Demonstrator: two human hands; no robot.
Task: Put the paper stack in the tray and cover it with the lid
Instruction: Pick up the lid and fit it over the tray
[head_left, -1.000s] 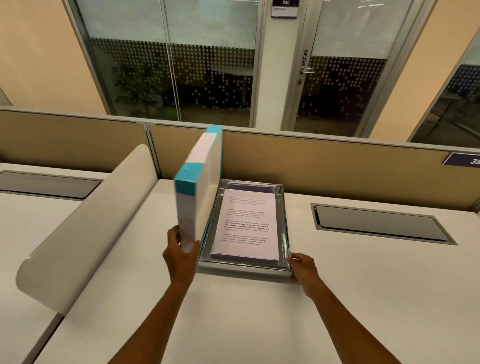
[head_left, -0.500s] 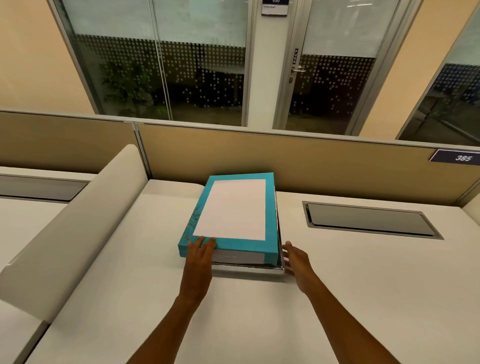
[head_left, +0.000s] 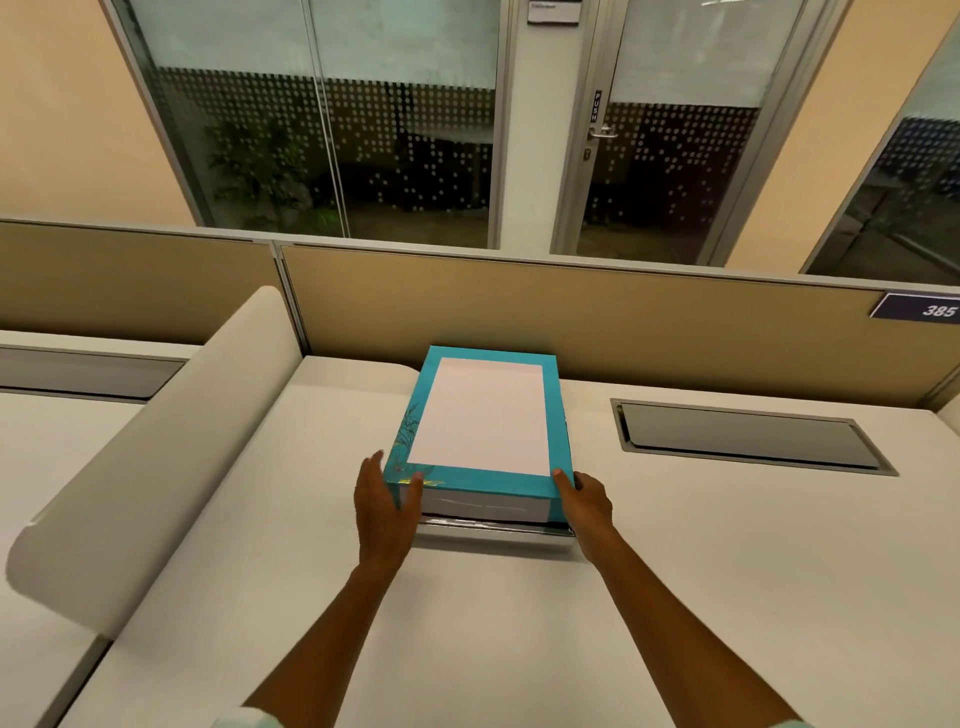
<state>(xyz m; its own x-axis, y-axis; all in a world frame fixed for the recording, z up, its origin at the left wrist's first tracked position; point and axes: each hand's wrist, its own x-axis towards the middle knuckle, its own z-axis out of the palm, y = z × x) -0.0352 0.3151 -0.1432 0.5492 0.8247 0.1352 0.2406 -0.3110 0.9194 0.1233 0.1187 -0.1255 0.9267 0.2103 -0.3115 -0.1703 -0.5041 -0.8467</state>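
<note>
A teal lid (head_left: 483, 421) with a white middle panel lies flat over the metal tray (head_left: 493, 531), of which only the shiny near rim shows. The paper stack is hidden under the lid. My left hand (head_left: 387, 501) wraps the lid's near left corner, thumb on the top edge. My right hand (head_left: 584, 499) holds the near right corner, fingers against the side. Both hands touch the lid.
The tray stands on a white desk (head_left: 519, 623) against a tan partition (head_left: 571, 322). A grey cable hatch (head_left: 743, 436) is set in the desk at right. A curved white divider (head_left: 156, 457) rises along the left edge. Glass doors are behind.
The lid went from upright in my left hand to flat on the tray. My right hand moved from the tray's corner up to the lid's near right corner.
</note>
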